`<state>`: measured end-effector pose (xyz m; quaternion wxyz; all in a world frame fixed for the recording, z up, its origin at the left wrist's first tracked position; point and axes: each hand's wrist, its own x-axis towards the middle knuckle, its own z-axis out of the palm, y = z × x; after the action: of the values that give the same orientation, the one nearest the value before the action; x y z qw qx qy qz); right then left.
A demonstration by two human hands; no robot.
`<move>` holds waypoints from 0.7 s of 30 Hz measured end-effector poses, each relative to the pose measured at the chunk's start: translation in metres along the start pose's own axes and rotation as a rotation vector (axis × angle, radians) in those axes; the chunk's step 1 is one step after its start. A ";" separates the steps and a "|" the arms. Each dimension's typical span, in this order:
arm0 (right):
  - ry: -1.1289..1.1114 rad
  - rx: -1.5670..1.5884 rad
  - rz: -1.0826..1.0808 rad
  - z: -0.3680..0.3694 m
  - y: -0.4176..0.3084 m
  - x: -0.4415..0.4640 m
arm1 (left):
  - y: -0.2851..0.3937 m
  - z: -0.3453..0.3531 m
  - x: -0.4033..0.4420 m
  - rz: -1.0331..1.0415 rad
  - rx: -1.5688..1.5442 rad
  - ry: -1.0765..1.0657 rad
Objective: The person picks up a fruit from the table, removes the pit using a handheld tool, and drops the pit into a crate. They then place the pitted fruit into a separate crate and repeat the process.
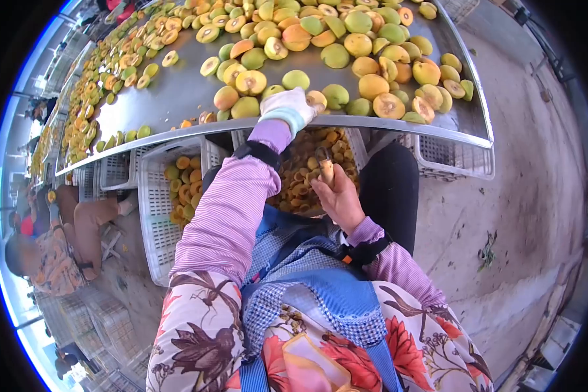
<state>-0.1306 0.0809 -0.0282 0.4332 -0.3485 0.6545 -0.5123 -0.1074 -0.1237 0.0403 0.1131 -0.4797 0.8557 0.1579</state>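
Observation:
My left hand, in a white glove with a pale green cuff, is at the front edge of the metal table. Its fingers are closed around an apricot half. Whole green-yellow apricots and cut halves lie close around it. Lower and to the right, my bare right hand grips a wooden-handled pitting tool whose small curved metal end points up. Beneath that tool, a crate full of apricot halves stands between my knees, partly hidden by my left forearm.
A white plastic crate with apricot halves stands left of my legs. Another crate sits under the table's right end. Farther left a seated person is at the same table. Concrete floor stretches to the right, with some leaf scraps.

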 end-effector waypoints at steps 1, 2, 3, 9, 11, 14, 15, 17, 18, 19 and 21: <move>0.022 0.026 -0.018 -0.002 0.004 0.001 | 0.003 0.005 0.009 0.031 -0.085 0.032; 0.030 0.022 -0.010 -0.004 0.005 0.003 | 0.001 0.012 0.016 0.061 -0.168 0.065; 0.036 0.021 -0.002 -0.005 0.006 0.004 | -0.002 0.020 0.022 0.088 -0.250 0.097; 0.015 0.415 0.142 -0.013 -0.023 -0.005 | -0.004 0.024 0.007 0.152 -0.453 0.425; 0.039 0.468 0.119 -0.019 -0.021 -0.006 | -0.012 0.028 0.000 0.221 -0.552 0.583; 0.074 0.502 0.013 -0.023 -0.026 -0.007 | -0.012 0.013 -0.050 0.294 -0.741 0.349; 0.066 0.516 0.001 -0.024 -0.029 -0.005 | -0.013 0.017 -0.063 0.400 -0.805 0.253; 0.054 0.545 -0.005 -0.024 -0.033 -0.004 | -0.013 0.031 -0.088 0.558 -0.887 0.164; 0.046 0.557 -0.006 -0.024 -0.035 -0.004 | -0.013 0.039 -0.098 0.444 -1.016 0.101; -0.077 0.662 0.037 -0.029 -0.037 -0.007 | -0.012 0.046 -0.106 0.390 -1.073 0.165; -0.070 0.731 0.072 -0.023 -0.030 -0.005 | -0.007 0.057 -0.121 0.287 -1.183 0.301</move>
<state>-0.1496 0.0865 0.0047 0.5690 -0.1649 0.4249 -0.6845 -0.0367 -0.0099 0.0280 -0.3156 -0.3584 0.6859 0.5491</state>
